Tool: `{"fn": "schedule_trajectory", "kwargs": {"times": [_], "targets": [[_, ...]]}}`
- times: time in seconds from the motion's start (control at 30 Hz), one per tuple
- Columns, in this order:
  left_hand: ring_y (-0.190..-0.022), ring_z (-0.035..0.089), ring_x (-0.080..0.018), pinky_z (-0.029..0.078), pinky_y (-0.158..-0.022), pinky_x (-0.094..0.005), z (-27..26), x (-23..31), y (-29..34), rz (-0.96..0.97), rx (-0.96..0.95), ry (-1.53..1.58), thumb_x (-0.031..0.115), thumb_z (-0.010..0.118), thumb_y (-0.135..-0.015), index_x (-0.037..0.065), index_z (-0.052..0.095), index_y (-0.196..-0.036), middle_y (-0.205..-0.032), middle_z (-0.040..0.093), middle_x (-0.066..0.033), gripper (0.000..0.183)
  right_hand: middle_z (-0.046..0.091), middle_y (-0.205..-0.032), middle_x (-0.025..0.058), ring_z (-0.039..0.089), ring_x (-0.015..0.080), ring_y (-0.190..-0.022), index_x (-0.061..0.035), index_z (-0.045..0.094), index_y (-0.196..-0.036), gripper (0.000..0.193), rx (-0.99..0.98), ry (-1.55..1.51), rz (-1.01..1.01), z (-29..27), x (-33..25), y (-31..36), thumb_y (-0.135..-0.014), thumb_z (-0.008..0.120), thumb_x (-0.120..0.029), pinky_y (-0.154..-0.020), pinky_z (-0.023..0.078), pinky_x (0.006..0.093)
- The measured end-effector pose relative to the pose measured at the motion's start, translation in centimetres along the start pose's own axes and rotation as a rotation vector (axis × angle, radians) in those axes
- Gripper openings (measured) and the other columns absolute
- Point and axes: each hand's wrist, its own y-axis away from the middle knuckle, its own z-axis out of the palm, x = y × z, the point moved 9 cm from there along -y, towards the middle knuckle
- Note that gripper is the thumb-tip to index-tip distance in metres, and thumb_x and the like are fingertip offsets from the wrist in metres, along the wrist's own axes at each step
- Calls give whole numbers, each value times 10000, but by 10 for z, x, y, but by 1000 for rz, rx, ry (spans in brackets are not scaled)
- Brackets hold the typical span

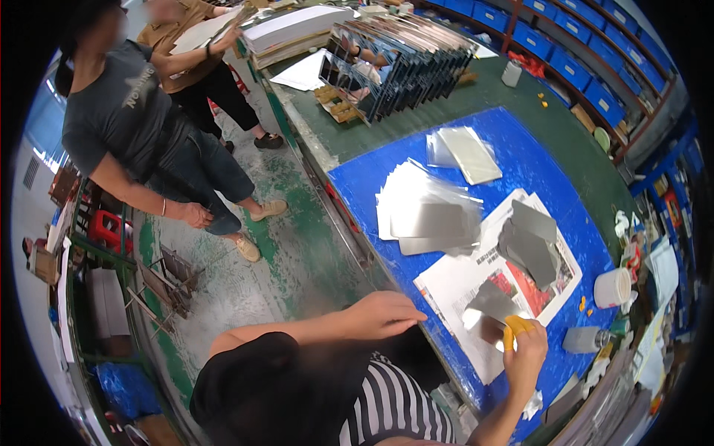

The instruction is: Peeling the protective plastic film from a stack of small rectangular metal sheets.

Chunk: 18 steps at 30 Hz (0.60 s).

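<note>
Right hand (525,348), lower right of frame: yellow coverings, finger cots by the look of them, on my fingertips. Fingers drawn in narrow at the near right edge of a shiny metal plate (492,299). Whether they pinch it or only press on it, I cannot tell; my own hand hides that contact.

The plate lies right of lower centre, on a newspaper (454,282) over the blue mat (535,141). From the right fingertips it extends up and left in the frame. Its long axis seems to slant, but glare and the covered end make that uncertain.

Left hand (381,315), lower centre: fingers together, loosely stretched rightward, nothing visible in them. Tips by the mat's left edge, apart from the plate; the right is clearly nearer.

Beyond the plate, up and right: an overlapping pile of dark grey plates (529,249), also on the newspaper. Further up-left, a fanned pile of silvery plates (431,219). Right edge of mat: white tub (612,288), clear bottle (582,340).
</note>
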Motion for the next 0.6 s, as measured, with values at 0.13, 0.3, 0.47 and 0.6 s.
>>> {"fn": "schedule_trajectory", "kwargs": {"times": [0.13,0.3,0.47,0.6], "targets": [[-772,600,-271,479,-669,-358,2,4,1,11,11,1,43,614,-819,26,650,-974,-824,618,-90,161,624,-904,121,560,311,-871,0,638,-924,191,229,140,-33,-28,-7,1,-739,658,-42,-757,452,395],[-778,602,-273,480,-669,-364,0,4,-7,44,-9,-53,50,612,-820,41,652,-978,-830,618,-91,163,613,-889,136,574,268,-798,36,608,-977,139,447,-74,197,-40,37,26,-890,575,-66,-739,456,345],[-790,606,-273,489,-684,-371,-23,-6,-26,101,-3,-138,87,621,-824,45,656,-971,-843,625,-88,156,601,-854,10,525,65,-735,19,591,-1033,184,464,-849,639,0,111,55,-938,564,-136,-653,415,201],[-771,609,-265,492,-658,-364,-54,-14,-48,187,48,-288,117,648,-812,40,668,-909,-813,630,-82,125,598,-1054,42,584,90,-935,3,533,-1152,237,438,-1262,595,17,101,42,-933,547,-86,-812,469,207]]}}
